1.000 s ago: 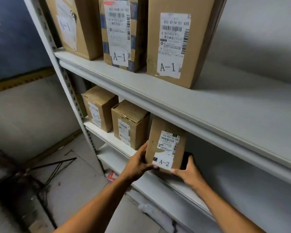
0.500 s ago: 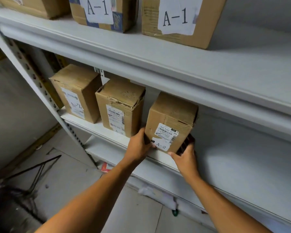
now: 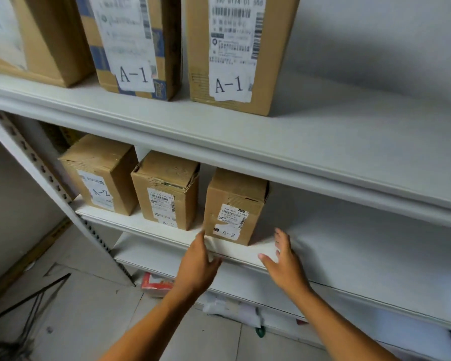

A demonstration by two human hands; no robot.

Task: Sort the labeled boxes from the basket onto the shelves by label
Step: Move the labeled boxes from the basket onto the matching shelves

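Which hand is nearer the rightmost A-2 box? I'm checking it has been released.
Left. The left hand is open just below the rightmost A-2 box's lower left corner, fingers nearly touching; the right hand is open, off its lower right.

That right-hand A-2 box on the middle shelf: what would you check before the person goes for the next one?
1. A-2 box stands upright on the middle shelf: ok.
2. Label matches its neighbours' A-2 labels: ok.
3. Left hand free of the box: ok.
4. Right hand free, fingers straight: ok.
5. Free space to the box's right: ok.
6. Basket contents: cannot tell, out of view.
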